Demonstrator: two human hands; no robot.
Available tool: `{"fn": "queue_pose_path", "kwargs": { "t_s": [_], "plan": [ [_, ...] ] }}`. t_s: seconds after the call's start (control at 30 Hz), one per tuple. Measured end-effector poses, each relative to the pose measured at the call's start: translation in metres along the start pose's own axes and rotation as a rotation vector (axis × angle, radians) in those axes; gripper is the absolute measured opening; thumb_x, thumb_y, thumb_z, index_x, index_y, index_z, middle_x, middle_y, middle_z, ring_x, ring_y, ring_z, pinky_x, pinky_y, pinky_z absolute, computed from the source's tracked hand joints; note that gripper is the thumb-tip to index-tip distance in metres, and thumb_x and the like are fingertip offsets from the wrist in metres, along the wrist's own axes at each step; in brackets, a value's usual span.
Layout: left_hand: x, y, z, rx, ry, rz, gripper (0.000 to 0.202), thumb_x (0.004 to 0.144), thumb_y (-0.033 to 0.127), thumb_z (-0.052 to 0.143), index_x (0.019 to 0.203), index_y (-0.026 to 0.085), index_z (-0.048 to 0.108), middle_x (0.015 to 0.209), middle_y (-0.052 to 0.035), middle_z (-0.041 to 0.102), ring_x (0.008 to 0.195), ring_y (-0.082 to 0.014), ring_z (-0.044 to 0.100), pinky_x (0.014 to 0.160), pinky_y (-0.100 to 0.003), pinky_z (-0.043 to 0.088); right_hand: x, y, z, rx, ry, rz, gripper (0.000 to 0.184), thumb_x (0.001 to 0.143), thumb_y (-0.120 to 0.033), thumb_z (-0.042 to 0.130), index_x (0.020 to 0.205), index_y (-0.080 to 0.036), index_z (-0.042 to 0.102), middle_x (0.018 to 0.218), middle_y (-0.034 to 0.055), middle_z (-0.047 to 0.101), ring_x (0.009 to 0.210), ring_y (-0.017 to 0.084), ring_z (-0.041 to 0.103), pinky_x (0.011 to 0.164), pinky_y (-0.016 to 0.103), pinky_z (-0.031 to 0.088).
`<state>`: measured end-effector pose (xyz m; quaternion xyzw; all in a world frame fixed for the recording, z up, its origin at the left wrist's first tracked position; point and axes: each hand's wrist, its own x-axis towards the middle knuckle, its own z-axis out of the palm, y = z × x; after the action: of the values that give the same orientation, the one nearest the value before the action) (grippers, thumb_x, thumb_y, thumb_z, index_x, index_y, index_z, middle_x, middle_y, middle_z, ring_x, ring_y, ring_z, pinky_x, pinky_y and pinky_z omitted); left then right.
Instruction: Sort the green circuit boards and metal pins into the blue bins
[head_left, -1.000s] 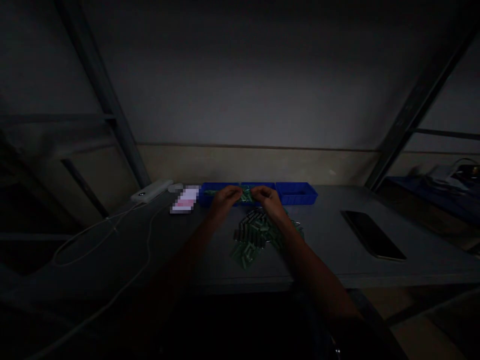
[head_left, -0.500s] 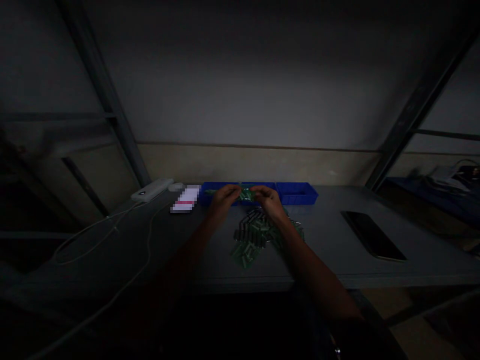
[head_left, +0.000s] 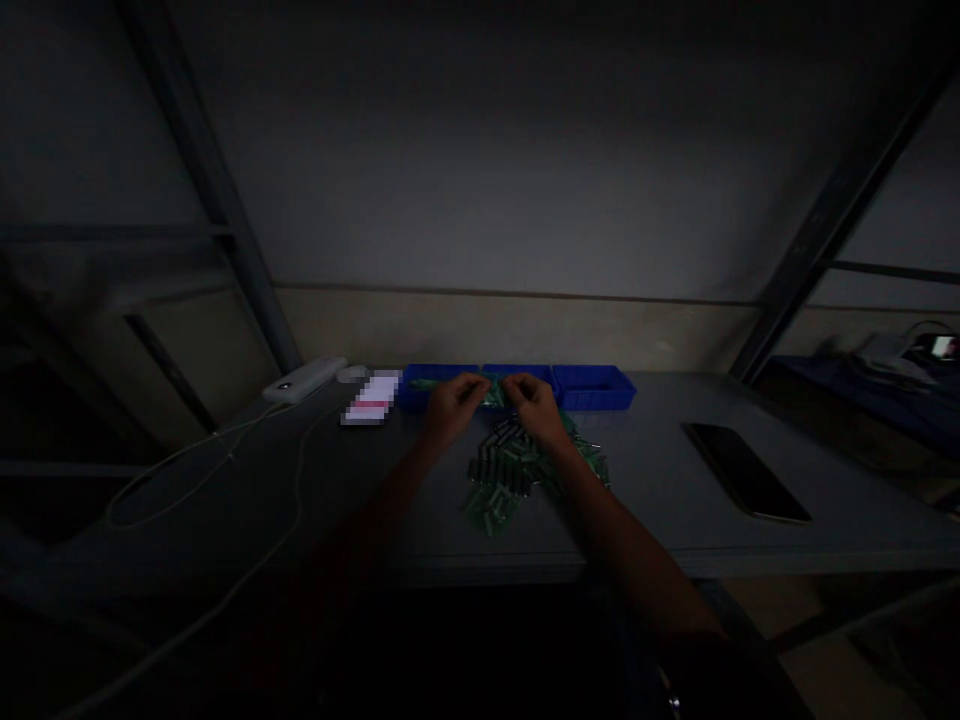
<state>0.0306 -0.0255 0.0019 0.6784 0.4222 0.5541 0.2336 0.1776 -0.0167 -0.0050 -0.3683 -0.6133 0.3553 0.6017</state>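
Note:
My left hand (head_left: 454,405) and my right hand (head_left: 534,408) face each other over the middle of the table, fingers closed in a pinch. Between their fingertips is a small clear green plastic bag (head_left: 494,391), gripped from both sides; its contents are too dark to make out. Just below my hands lies a pile of short shiny metal cylinders (head_left: 501,468) mixed with more green bags. A flat green bag with several pale pieces in it (head_left: 491,508) rests at the pile's near edge. My right wrist and forearm hide part of the pile.
Three blue bins stand in a row at the back: the left bin (head_left: 411,400) holds something green, the middle one is partly behind my hands, the right bin (head_left: 596,398) sits beside it. A lit phone (head_left: 373,398), white power bank (head_left: 306,381), cables and a dark phone (head_left: 742,470) lie around.
My fingertips have drawn closer together on the green bag, and both hands have turned slightly inward. The pile and bins have stayed in place.

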Motion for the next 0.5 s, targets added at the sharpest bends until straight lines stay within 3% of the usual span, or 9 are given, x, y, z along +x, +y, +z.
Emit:
{"fn": "queue_pose_path", "kwargs": {
  "t_s": [0.13, 0.3, 0.5],
  "plan": [
    [-0.001, -0.001, 0.001, 0.057, -0.011, 0.049, 0.019, 0.070, 0.032, 0.062, 0.083, 0.019, 0.063, 0.087, -0.0043, 0.067, 0.085, -0.0199, 0.062, 0.076, -0.031, 0.047, -0.001, -0.002, 0.001, 0.022, -0.052, 0.020, 0.027, 0.067, -0.043, 0.059, 0.068, -0.016, 0.060, 0.060, -0.0018, 0.054, 0.057, 0.011, 0.046, 0.056, 0.025, 0.035],
    [-0.001, 0.001, -0.001, 0.092, 0.038, 0.024, 0.014, 0.074, 0.031, 0.057, 0.078, 0.018, 0.062, 0.084, -0.0039, 0.067, 0.087, -0.0202, 0.061, 0.082, -0.033, 0.045, -0.005, -0.003, 0.005, 0.154, -0.123, 0.079, 0.018, 0.060, -0.030, 0.063, 0.073, -0.017, 0.062, 0.063, -0.0023, 0.057, 0.060, 0.012, 0.049, 0.058, 0.024, 0.036],
    [-0.001, -0.001, 0.002, 0.107, 0.071, -0.001, 0.014, 0.074, 0.030, 0.055, 0.078, 0.018, 0.061, 0.085, -0.0038, 0.067, 0.087, -0.0197, 0.061, 0.083, -0.033, 0.045, -0.005, 0.002, 0.012, 0.314, -0.029, 0.180, 0.014, 0.056, -0.020, 0.058, 0.070, -0.018, 0.062, 0.060, -0.0039, 0.056, 0.058, 0.011, 0.049, 0.058, 0.024, 0.036]
  ]
}}
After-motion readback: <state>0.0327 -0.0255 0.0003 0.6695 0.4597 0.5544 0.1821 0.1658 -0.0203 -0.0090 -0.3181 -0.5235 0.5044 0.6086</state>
